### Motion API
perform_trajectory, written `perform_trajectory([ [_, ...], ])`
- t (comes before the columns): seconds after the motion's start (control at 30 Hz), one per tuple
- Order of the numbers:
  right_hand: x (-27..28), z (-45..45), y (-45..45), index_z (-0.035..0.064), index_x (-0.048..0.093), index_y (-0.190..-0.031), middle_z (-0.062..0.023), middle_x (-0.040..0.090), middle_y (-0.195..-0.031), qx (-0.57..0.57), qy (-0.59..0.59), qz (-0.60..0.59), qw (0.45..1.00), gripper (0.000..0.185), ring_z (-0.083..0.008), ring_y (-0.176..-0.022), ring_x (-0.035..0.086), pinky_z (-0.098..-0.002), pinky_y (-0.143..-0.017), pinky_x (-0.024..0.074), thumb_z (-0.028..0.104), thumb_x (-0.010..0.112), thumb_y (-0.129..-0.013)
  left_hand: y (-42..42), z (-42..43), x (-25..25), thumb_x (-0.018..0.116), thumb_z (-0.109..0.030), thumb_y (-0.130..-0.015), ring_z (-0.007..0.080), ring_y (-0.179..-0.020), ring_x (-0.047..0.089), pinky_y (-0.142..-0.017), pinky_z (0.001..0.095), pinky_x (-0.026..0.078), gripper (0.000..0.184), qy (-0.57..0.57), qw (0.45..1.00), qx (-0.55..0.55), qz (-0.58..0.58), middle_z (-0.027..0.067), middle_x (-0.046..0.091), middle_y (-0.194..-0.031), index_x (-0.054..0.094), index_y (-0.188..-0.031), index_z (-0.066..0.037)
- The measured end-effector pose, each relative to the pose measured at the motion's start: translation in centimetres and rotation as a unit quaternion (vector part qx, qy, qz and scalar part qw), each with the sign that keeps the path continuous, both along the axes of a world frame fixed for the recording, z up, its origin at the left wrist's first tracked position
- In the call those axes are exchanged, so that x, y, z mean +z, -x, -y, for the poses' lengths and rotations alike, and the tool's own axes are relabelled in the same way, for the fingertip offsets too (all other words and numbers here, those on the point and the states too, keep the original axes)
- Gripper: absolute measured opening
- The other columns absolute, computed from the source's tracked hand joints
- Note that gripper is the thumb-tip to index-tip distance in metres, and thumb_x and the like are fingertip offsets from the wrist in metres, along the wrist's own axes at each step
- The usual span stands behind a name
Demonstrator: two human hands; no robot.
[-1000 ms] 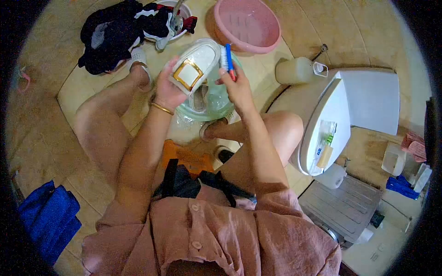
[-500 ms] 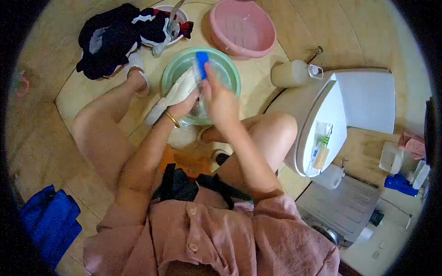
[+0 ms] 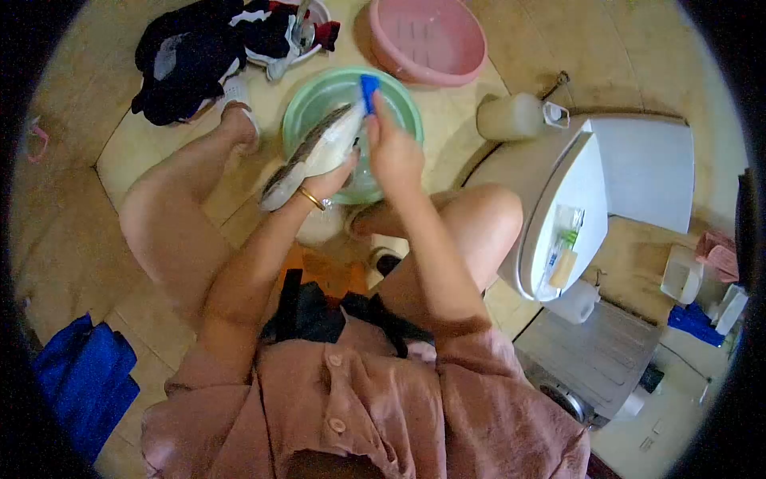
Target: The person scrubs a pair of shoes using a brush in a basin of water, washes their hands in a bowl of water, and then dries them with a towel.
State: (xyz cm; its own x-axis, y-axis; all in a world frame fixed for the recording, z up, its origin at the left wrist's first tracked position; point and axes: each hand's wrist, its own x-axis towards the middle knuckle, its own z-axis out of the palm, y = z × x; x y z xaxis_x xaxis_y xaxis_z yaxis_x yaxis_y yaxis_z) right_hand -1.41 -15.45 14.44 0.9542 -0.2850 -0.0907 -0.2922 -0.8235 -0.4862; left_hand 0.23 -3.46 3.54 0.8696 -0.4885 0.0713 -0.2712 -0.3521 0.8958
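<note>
My left hand (image 3: 333, 180), with a gold bangle at the wrist, is closed on a white shoe (image 3: 329, 150). The shoe is tilted over a green basin (image 3: 294, 120), its brownish-grey sole side turned to the left. My right hand (image 3: 396, 158) is closed around a blue brush (image 3: 369, 89) at the far end of the shoe. The brush is a little blurred; its bristles are hard to make out, and I cannot tell whether they touch the shoe.
A pink basin (image 3: 477, 56) stands behind on the right. Dark clothes (image 3: 183, 64) lie at the back left beside a filled tub (image 3: 323, 16). To the right are a jug (image 3: 511, 117), a toilet (image 3: 523, 231) with packets on it, and a washing machine (image 3: 590, 359).
The shoe has rolled so that more of its dark sole side shows. My right hand and the brush have shifted slightly right and farther away. The view has moved a little.
</note>
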Motion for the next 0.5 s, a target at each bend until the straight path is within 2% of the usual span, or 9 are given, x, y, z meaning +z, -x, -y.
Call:
perform_trajectory([
  [0.1,-0.7,1.0,0.2,0.0176,0.049,-0.132,-0.0231,0.064,-0.079,0.003,-0.009,0.005,1.000,0.041,-0.0410,-0.069,0.062,-0.0482,-0.061,0.0490,0.025,0.049,-0.092,0.0,-0.2,0.5,0.050,-0.013,-0.089,0.0276,-0.130,0.037,-0.111,0.0344,0.024,0.051,-0.007,0.999,-0.016,-0.027,0.0158,0.042,-0.139,0.038,-0.138,-0.003],
  [0.17,-0.6,-1.9,3.6,0.0196,0.047,-0.135,-0.0247,0.064,-0.082,0.107,0.017,0.023,0.994,0.045,-0.0396,-0.070,0.064,-0.0482,-0.062,0.0492,0.022,0.053,-0.090,-0.7,0.0,-6.4,0.050,-0.017,-0.089,0.0271,-0.133,0.033,-0.112,0.0352,0.022,0.054,0.147,0.980,-0.004,-0.136,0.0148,0.040,-0.140,0.036,-0.140,-0.004],
  [0.2,-0.6,-4.2,4.9,0.0214,0.044,-0.137,-0.0244,0.064,-0.080,0.156,0.080,0.116,0.978,0.051,-0.0383,-0.067,0.064,-0.0471,-0.062,0.0497,0.019,0.056,-0.088,-2.5,1.2,-11.8,0.047,-0.024,-0.094,0.0246,-0.133,0.032,-0.112,0.0351,0.021,0.055,0.379,0.848,-0.050,-0.366,0.0125,0.037,-0.141,0.028,-0.143,-0.005],
  [0.3,0.6,-2.4,2.1,0.0186,0.045,-0.136,-0.0243,0.064,-0.078,0.094,0.027,-0.028,0.995,0.045,-0.0376,-0.065,0.063,-0.0462,-0.059,0.0496,0.027,0.051,-0.091,1.3,2.4,-4.1,0.049,-0.043,-0.093,0.0188,-0.106,0.051,-0.096,0.0324,0.041,0.052,0.509,0.818,-0.047,-0.264,0.0071,0.051,-0.124,0.041,-0.134,-0.011],
  [0.33,0.0,-1.2,0.7,0.0166,0.045,-0.135,-0.0252,0.064,-0.081,0.063,0.031,-0.009,0.997,0.044,-0.0381,-0.067,0.064,-0.0470,-0.059,0.0489,0.029,0.048,-0.093,0.9,2.8,-1.4,0.047,-0.039,-0.095,0.0183,-0.102,0.051,-0.095,0.0326,0.041,0.048,0.427,0.814,0.064,-0.389,0.0064,0.053,-0.118,0.042,-0.134,-0.011],
  [0.37,-0.7,-0.3,0.3,0.0166,0.045,-0.135,-0.0252,0.064,-0.081,0.058,0.030,-0.011,0.998,0.044,-0.0381,-0.067,0.064,-0.0470,-0.059,0.0489,0.029,0.048,-0.093,0.5,1.6,-0.4,0.044,-0.032,-0.098,0.0193,-0.104,0.050,-0.098,0.0342,0.039,0.043,0.116,0.984,-0.010,-0.132,0.0069,0.052,-0.115,0.041,-0.134,-0.010],
  [0.43,-1.3,1.0,-0.6,0.0143,0.046,-0.133,-0.0241,0.064,-0.081,-0.042,-0.022,0.043,0.998,0.042,-0.0391,-0.065,0.062,-0.0470,-0.059,0.0490,0.025,0.049,-0.093,-0.4,1.0,0.8,0.040,-0.026,-0.099,0.0199,-0.110,0.047,-0.101,0.0360,0.036,0.042,0.011,0.985,-0.023,0.170,0.0070,0.051,-0.117,0.038,-0.137,-0.008],
  [0.47,-0.9,0.1,0.3,0.0118,0.047,-0.133,-0.0230,0.064,-0.081,-0.018,-0.050,0.046,0.998,0.042,-0.0414,-0.066,0.062,-0.0461,-0.060,0.0500,0.022,0.050,-0.092,-0.6,0.5,-2.9,0.040,-0.026,-0.099,0.0199,-0.110,0.047,-0.101,0.0360,0.036,0.042,0.015,0.984,-0.022,0.177,0.0070,0.051,-0.117,0.038,-0.137,-0.008],
  [0.5,-1.2,-1.3,1.8,0.0119,0.047,-0.134,-0.0238,0.064,-0.078,0.067,0.005,0.099,0.993,0.044,-0.0401,-0.067,0.063,-0.0441,-0.063,0.0516,0.020,0.053,-0.091,-0.5,0.2,-9.6,0.041,-0.026,-0.099,0.0213,-0.117,0.043,-0.105,0.0358,0.031,0.046,0.228,0.965,-0.105,-0.072,0.0072,0.044,-0.129,0.032,-0.140,-0.008],
])
